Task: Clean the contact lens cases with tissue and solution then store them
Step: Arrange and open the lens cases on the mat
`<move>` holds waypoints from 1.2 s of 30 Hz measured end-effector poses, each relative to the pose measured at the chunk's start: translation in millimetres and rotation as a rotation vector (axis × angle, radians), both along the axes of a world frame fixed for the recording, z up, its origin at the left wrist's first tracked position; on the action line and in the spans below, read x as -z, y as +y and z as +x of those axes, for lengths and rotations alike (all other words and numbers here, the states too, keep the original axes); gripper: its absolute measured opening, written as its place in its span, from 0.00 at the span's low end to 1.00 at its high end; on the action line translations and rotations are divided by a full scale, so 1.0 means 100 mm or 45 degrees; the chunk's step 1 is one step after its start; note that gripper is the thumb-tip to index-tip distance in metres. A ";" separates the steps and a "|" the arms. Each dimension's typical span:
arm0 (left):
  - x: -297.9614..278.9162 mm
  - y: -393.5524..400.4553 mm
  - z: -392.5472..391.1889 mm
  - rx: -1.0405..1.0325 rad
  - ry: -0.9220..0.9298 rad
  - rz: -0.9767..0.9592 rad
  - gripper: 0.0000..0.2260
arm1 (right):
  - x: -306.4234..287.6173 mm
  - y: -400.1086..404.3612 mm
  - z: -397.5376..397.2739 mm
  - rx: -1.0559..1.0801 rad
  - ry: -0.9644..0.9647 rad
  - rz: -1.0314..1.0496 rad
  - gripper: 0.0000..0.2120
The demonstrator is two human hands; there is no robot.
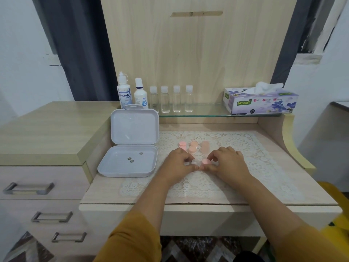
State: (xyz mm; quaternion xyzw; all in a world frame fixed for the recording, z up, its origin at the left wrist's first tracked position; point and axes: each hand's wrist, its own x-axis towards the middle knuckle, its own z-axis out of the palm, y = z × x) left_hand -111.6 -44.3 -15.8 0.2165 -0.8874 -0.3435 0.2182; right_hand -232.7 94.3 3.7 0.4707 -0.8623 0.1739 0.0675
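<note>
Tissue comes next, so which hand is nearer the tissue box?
Right. The right hand is on the lace mat, below-left of the tissue box on the glass shelf; the left hand is farther left.

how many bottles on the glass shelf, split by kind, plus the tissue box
Labelled solution bottles: 2, the DREAM EYE bottle and a smaller white bottle
Small clear bottles with white caps: 4
Tissue box: 1
Total: 7
</note>
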 end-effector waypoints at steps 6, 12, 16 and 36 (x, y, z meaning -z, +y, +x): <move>0.01 -0.01 -0.01 0.000 0.013 0.010 0.12 | 0.01 0.01 -0.01 -0.059 -0.156 -0.060 0.23; 0.01 -0.01 -0.01 -0.003 0.021 0.026 0.12 | 0.00 0.00 0.02 -0.093 -0.226 -0.166 0.20; 0.01 -0.01 0.00 0.007 0.029 0.029 0.11 | 0.02 0.03 0.00 -0.151 -0.324 -0.210 0.18; 0.00 -0.01 0.01 0.014 0.025 0.036 0.10 | 0.14 0.20 -0.31 0.465 -0.456 -0.403 0.18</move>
